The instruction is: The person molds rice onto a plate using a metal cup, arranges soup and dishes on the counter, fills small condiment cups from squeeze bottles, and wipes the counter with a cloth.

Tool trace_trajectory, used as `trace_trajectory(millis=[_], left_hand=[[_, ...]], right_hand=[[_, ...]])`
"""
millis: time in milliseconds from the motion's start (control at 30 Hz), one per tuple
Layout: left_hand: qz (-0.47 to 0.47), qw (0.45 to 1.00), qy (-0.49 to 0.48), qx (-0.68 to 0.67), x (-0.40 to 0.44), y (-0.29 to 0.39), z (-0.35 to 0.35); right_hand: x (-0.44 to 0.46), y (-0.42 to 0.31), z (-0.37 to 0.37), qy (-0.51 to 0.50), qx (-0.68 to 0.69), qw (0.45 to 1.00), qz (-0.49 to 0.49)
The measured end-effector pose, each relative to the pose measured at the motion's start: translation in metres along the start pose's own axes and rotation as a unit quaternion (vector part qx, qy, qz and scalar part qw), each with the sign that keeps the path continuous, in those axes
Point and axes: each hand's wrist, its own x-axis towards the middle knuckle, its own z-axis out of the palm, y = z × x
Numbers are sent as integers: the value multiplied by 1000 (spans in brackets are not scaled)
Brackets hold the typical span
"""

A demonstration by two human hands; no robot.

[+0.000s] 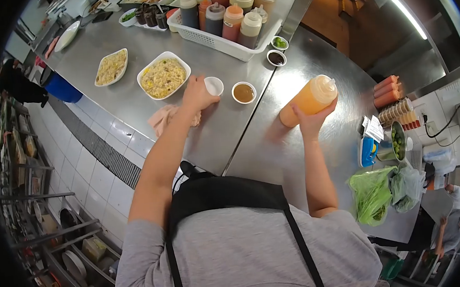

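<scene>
My left hand (199, 95) is closed on a small white sauce cup (214, 86) standing at the counter's middle. Just right of it sits another cup of brown sauce (243, 93). My right hand (313, 119) grips a large squeeze bottle (312, 100) of orange sauce, tilted, its nozzle toward the upper right. Behind my left hand is a white bowl of fried rice (163, 78), with a second rice bowl (111, 67) farther left. A pinkish cloth (164, 119) lies crumpled under my left wrist.
A white basket (209, 38) of several squeeze bottles stands at the back. Cups of dark sauce (276, 58) and green slices (279, 43) are near its right end. Green plastic bags (372, 192) and a metal pot (398, 140) lie to the right. Other people (451, 224) are at far right.
</scene>
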Motion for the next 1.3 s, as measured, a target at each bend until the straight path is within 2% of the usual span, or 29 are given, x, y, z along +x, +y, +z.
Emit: trace_trajectory(millis=[67,167,267,333,400,433,533,633,733,933,1300], left_hand=[[16,999,25,-38,-13,6,-5],[75,992,60,-85,-40,20,-18],[100,985,77,-118,-68,33,-37],[102,985,91,-110,-81,39,-49],[100,986,87,-105,-91,39,-53],[98,987,76,-105,-94,39,-55],[80,990,45,-111,-100,36,-53],[81,990,52,-107,-103,32,-47],[85,989,64,-99,-102,26,-37],[65,994,59,-70,-98,18,-17],[41,996,43,-74,-97,20,-15]], right_hand=[[-8,9,5,-21,-15,1000,12],[-8,17,12,-16,50,996,72],[-1,-2,4,-179,96,977,59],[4,-26,3,-267,54,962,4],[7,-36,6,-373,24,926,-50],[9,-47,8,-408,17,912,-44],[15,-59,14,-505,-90,845,-151],[19,-64,22,-539,-202,779,-248],[25,-72,30,-564,-272,721,-296],[32,-79,43,-528,-351,654,-412],[38,-90,48,-581,-380,617,-372]])
